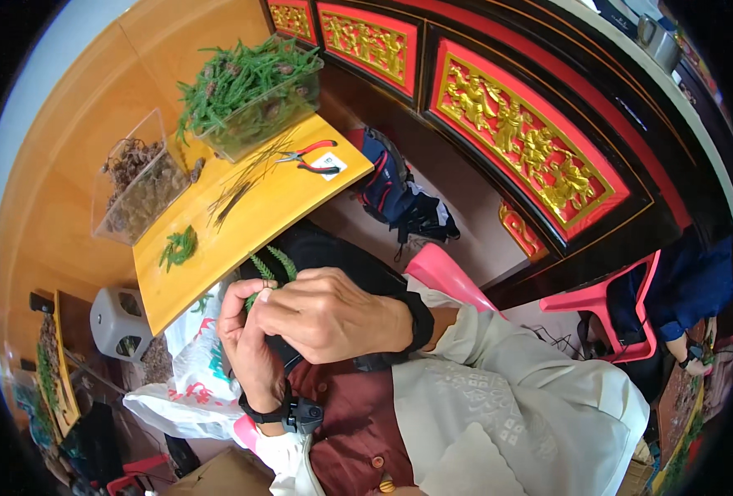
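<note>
Table [255, 227], yellow, one. Clear tub [246, 136] of green sprigs, at its far end. Smaller tub [147, 208] of brown cones, left. Right hand [333, 314], curled beside the left; fingertips hidden, grip cannot be told. Left hand [250, 339], pinching a green sprig [282, 263] just off the table's near edge. Pliers [295, 155], red-and-black handles, near thin wires [238, 194], on table.

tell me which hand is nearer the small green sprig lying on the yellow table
Left. The left hand is below and right of the green sprig in view; the right hand is farther right.
</note>
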A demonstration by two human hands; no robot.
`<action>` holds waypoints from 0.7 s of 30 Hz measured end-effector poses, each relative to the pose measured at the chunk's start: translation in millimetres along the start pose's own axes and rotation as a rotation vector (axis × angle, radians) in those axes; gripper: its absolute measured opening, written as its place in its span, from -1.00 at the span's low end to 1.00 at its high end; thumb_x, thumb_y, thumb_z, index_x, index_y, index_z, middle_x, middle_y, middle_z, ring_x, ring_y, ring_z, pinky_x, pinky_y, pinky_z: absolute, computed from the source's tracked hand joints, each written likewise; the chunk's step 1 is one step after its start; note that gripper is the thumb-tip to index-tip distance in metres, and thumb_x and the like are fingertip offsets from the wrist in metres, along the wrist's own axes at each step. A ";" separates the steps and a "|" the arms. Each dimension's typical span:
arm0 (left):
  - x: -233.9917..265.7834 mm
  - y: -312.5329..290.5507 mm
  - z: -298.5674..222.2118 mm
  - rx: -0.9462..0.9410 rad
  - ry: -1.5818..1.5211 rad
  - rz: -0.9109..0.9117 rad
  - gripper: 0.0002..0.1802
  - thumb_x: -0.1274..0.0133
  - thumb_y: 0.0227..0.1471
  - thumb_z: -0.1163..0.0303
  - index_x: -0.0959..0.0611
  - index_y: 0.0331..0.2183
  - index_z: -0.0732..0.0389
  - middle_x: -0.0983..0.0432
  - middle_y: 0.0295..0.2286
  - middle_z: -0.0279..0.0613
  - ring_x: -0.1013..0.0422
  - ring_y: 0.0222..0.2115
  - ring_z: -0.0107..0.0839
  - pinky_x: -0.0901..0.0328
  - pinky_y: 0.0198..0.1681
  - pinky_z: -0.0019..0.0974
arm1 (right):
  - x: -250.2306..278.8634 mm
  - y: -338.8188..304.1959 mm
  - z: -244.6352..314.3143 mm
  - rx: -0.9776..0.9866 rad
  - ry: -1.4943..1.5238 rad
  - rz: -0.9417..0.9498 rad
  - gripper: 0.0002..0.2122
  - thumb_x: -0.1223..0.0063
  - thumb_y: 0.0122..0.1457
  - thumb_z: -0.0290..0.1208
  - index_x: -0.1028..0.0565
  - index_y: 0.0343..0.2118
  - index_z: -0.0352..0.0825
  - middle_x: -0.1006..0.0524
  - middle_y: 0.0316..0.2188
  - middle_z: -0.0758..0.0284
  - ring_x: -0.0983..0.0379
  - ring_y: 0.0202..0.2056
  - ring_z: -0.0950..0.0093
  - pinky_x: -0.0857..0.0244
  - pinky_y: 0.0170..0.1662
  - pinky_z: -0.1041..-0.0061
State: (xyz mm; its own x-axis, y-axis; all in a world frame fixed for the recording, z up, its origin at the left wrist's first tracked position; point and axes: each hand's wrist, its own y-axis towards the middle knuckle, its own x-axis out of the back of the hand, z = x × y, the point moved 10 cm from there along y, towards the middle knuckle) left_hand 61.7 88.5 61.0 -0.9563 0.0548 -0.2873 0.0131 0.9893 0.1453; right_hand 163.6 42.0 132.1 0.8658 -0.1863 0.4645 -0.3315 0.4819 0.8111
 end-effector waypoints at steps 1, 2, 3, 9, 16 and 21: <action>3.2 0.6 -0.4 0.007 -0.020 0.010 -0.90 0.00 -0.02 0.57 -0.54 -0.35 0.29 -0.49 -0.44 -0.30 -0.35 -0.39 -0.59 -0.22 -0.27 -0.54 | -0.1 3.0 2.8 0.022 -0.001 -0.028 -0.87 -0.04 -0.16 -0.60 -0.40 -0.48 -0.31 -0.44 -0.55 0.28 -0.43 -0.56 0.37 -0.24 -0.51 0.44; 5.8 1.6 -0.8 0.013 -0.039 0.020 -0.90 0.00 -0.02 0.57 -0.54 -0.35 0.29 -0.49 -0.44 -0.30 -0.36 -0.39 -0.58 -0.22 -0.26 -0.53 | 1.8 4.9 1.1 0.005 0.009 -0.048 -0.89 -0.03 -0.16 -0.61 -0.40 -0.52 -0.29 -0.45 -0.54 0.30 -0.44 -0.57 0.40 -0.24 -0.52 0.46; 10.8 2.8 -1.1 0.008 -0.039 0.002 -0.89 -0.02 -0.03 0.56 -0.56 -0.36 0.27 -0.49 -0.46 -0.33 -0.32 -0.45 -0.63 -0.19 -0.34 -0.56 | 5.7 6.6 -2.6 -0.021 0.021 -0.095 -0.90 -0.01 -0.15 -0.61 -0.41 -0.53 -0.28 -0.45 -0.55 0.31 -0.43 -0.57 0.39 -0.24 -0.53 0.46; 30.3 7.0 6.5 0.103 -0.086 0.009 -0.90 -0.06 -0.03 0.53 -0.58 -0.36 0.23 -0.49 -0.47 -0.41 -0.20 -0.56 -0.72 -0.05 -0.47 -0.60 | 16.9 14.1 -50.3 -0.376 0.201 -0.185 -0.94 0.03 0.04 -0.64 -0.48 -0.41 -0.41 -0.42 -0.51 0.32 -0.32 -0.59 0.64 -0.17 -0.51 0.64; 15.5 5.4 18.1 0.212 -0.198 0.096 -0.91 -0.06 -0.02 0.49 -0.56 -0.37 0.23 -0.42 -0.51 -0.45 -0.23 -0.52 -0.70 -0.08 -0.44 -0.60 | -7.9 7.2 -65.0 -0.443 0.460 0.066 -0.93 -0.12 0.06 -0.56 -0.52 -0.38 -0.40 -0.44 -0.40 0.40 -0.34 -0.48 0.73 -0.20 -0.45 0.72; -15.9 4.2 19.0 0.280 -0.255 0.195 -0.92 -0.06 -0.02 0.47 -0.54 -0.39 0.22 -0.39 -0.52 -0.46 -0.24 -0.51 -0.69 -0.08 -0.43 -0.60 | 15.6 -3.8 -70.7 -0.518 0.468 0.058 -0.95 -0.13 0.04 -0.56 -0.52 -0.42 -0.40 -0.46 -0.43 0.39 -0.36 -0.44 0.70 -0.22 -0.43 0.70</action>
State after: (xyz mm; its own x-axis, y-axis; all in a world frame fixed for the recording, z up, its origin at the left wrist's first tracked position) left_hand 82.5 94.3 48.3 -0.8257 0.2418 -0.5097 0.2994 0.9536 -0.0327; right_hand 204.8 97.8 111.2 0.9610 0.1848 0.2057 -0.2618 0.8475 0.4618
